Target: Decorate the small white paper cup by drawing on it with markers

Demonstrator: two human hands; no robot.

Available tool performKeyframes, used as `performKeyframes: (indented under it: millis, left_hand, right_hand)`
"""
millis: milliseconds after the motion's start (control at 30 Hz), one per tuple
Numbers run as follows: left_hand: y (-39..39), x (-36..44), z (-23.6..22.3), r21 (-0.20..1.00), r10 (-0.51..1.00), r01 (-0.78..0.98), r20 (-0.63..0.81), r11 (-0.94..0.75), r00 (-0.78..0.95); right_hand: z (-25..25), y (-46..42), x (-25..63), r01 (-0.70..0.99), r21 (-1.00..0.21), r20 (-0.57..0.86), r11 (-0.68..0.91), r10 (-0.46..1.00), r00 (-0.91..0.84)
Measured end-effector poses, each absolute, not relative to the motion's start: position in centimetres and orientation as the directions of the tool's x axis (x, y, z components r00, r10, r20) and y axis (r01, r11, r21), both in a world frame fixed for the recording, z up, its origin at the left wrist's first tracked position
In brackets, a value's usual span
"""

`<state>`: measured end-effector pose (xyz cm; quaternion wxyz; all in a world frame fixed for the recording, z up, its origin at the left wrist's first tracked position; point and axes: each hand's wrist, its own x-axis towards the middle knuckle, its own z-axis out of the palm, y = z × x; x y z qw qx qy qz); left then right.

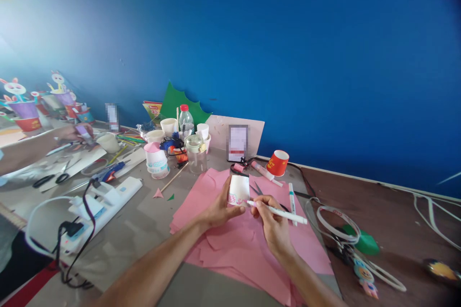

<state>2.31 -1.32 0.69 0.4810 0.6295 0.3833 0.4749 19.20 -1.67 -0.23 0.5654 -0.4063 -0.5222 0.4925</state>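
Note:
My left hand (220,208) is closed around a white paper cup (239,186), which carries pink drawn shapes along its lower part. In my right hand (272,225) is a white marker (288,215), its tip at the cup's lower right edge. Both hands are above a stack of pink paper (241,254). Partly hidden behind the cup and my right hand lie scissors (256,189). A second marker (292,201) with a teal band rests on the paper to the right.
A red paper cup (277,163), a phone (237,143) and a glass jar (196,153) stand behind. Decorated cups (157,159) are left of them. A power strip (104,211) with cables lies at left, near a co-worker's arm (39,146). Cables (338,225) lie at right.

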Motion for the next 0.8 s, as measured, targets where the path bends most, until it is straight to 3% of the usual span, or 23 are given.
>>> performKeyframes:
  millis: [500,800]
  left_hand:
    - [-1.3,2.41,0.99,0.974,0.938,0.007,0.214,-0.224,0.273]
    - [-1.22,2.2,0.72,0.963,0.938,0.074,0.232,-0.259,0.257]
  right_hand:
    - [0.42,-1.86,19.16,-0.137,-0.98,0.157,0.144,0.983,-0.091]
    - [0.17,-1.53,19.18,-0.226,-0.968,0.108,0.112,0.994,0.03]
